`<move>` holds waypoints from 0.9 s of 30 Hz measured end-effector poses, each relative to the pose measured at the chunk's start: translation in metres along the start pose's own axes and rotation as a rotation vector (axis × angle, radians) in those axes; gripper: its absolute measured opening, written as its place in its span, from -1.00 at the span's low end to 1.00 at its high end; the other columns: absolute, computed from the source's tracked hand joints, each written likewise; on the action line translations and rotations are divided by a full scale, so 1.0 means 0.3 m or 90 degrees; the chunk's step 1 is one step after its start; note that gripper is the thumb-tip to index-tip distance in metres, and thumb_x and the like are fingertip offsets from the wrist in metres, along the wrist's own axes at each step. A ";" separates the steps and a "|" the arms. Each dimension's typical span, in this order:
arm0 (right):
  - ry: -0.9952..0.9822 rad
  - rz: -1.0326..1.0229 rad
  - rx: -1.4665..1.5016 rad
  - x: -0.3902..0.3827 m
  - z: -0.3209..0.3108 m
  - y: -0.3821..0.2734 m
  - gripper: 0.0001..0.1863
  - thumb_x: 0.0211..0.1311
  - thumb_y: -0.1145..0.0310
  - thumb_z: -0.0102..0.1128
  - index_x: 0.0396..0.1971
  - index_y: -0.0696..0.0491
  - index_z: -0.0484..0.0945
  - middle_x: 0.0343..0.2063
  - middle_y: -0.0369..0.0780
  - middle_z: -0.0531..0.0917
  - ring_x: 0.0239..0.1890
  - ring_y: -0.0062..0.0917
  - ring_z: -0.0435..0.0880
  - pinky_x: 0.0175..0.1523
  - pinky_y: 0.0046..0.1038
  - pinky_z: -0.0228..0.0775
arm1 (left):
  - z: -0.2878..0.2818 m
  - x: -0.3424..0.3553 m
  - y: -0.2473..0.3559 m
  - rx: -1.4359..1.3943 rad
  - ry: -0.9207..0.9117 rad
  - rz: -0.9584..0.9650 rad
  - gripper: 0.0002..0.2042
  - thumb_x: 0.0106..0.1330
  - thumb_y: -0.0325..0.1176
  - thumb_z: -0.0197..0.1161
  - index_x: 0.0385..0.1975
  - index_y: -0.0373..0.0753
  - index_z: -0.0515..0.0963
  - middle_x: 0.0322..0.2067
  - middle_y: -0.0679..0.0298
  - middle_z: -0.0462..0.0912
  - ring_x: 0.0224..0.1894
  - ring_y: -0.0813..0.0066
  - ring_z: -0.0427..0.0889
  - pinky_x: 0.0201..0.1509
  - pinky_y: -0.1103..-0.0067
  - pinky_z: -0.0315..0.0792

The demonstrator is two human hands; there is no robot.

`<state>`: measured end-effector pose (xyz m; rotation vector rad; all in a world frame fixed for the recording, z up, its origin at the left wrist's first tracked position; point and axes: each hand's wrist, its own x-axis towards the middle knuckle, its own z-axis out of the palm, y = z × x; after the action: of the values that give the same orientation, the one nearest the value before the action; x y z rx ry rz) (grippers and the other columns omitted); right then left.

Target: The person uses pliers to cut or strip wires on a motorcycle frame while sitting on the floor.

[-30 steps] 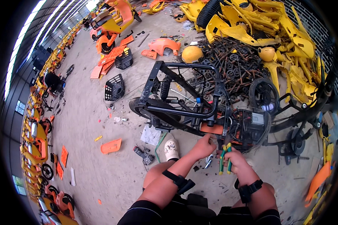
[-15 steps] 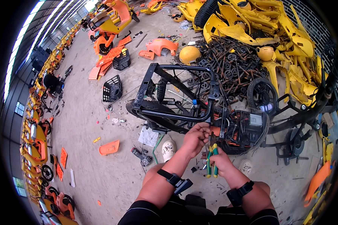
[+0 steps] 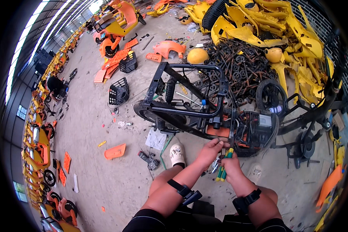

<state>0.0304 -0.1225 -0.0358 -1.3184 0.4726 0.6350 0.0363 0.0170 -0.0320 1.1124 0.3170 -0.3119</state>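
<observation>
My left hand [image 3: 210, 152] is at the lower rail of a black bare scooter frame [image 3: 193, 114], below an orange part [image 3: 215, 130], with fingers closed on something I cannot make out. Beside it my right hand [image 3: 231, 165] grips green-and-yellow pliers [image 3: 224, 171], their handles close together and their jaws hidden by the fingers. The frame carries a rear wheel [image 3: 142, 110] and a dark housing with wires [image 3: 250, 131]. A dark power tool [image 3: 150, 161], a white sheet [image 3: 155, 140] and a green strap [image 3: 166, 145] lie on the floor left of my hands.
A pile of rusty dark parts [image 3: 235, 70], yellow panels [image 3: 301, 38] and a yellow helmet [image 3: 198, 56] stand beyond the frame. Black baskets [image 3: 118, 91] and orange panels [image 3: 115, 152] lie leftward. A person in black [image 3: 54, 86] crouches near a row of scooters [image 3: 40, 149].
My left hand rose to the frame half a second ago and has since moved down and right. The pliers have shifted right since then, and their handles are now closer together.
</observation>
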 end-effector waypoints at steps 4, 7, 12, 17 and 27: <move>0.042 -0.028 0.034 -0.006 0.000 0.040 -0.49 0.03 0.71 -0.03 0.07 0.12 0.33 -0.25 -0.23 0.53 -0.32 -0.50 0.58 -0.30 -0.45 0.42 | 0.052 -0.041 -0.107 0.226 0.077 -0.023 -0.70 0.58 -0.25 0.06 0.10 -0.30 0.58 -0.15 0.27 0.71 -0.08 0.54 0.62 0.04 0.56 0.48; 0.030 -0.020 0.020 -0.017 -0.021 0.043 -0.48 0.05 0.72 -0.04 0.09 0.13 0.35 -0.27 -0.22 0.54 -0.29 -0.49 0.60 -0.31 -0.43 0.45 | 0.062 -0.065 -0.133 0.291 0.115 0.113 -0.72 0.58 -0.29 0.06 0.06 -0.33 0.59 -0.26 0.32 0.69 -0.22 0.59 0.61 -0.13 0.58 0.50; -0.019 -0.037 0.085 -0.083 -0.077 -0.111 -0.37 0.00 0.73 -0.06 0.19 0.16 0.33 -0.06 -0.07 0.62 -0.14 -0.35 0.68 -0.18 -0.36 0.59 | 0.055 -0.089 -0.037 0.240 0.176 0.185 -0.74 0.54 -0.32 0.09 0.05 -0.31 0.57 -0.35 0.23 0.71 -0.27 0.54 0.65 -0.11 0.55 0.51; -0.257 -0.238 0.250 -0.264 -0.105 -0.313 -0.18 0.04 0.68 0.03 0.42 0.05 0.20 0.18 -0.09 0.51 0.19 -0.26 0.57 0.13 -0.10 0.58 | 0.058 -0.110 -0.039 0.206 0.174 0.249 -0.76 0.56 -0.36 0.07 0.08 -0.32 0.52 -0.43 0.31 0.63 -0.33 0.59 0.59 -0.15 0.58 0.49; -0.206 0.061 -0.105 -0.181 -0.198 -0.146 -0.43 0.09 0.63 0.05 0.20 0.18 0.40 0.03 -0.05 0.64 0.04 -0.28 0.66 -0.01 -0.34 0.55 | 0.066 -0.116 0.003 0.119 0.148 0.215 -0.75 0.57 -0.35 0.07 0.10 -0.31 0.53 -0.44 0.35 0.59 -0.40 0.66 0.50 -0.27 0.65 0.44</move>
<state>0.0212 -0.1948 0.0198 -1.3216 0.2226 0.9650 0.0068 0.0024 -0.0093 1.3671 0.3034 0.0913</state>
